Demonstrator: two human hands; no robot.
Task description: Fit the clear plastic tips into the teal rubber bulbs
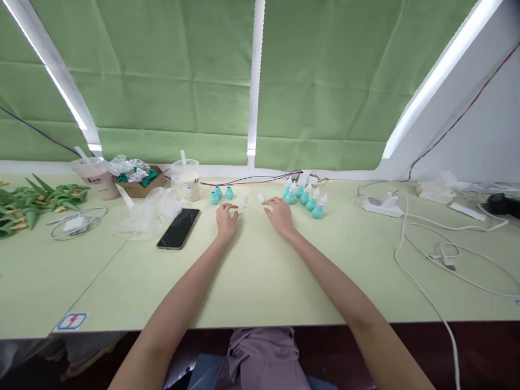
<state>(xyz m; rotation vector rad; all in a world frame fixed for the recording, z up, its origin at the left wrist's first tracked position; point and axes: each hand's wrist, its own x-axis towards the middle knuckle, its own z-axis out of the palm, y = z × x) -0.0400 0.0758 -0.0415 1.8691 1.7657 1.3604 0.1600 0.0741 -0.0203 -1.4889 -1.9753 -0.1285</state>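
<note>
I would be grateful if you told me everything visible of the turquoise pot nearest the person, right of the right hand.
The turquoise pot is rounded, smooth and plastic-looking, with a white, pointed, flame-like piece on top. It stands on the pale table, to the right of the right hand, in front of similar pots. No hand touches it; whether it touches the pot just behind it I cannot tell.
</note>
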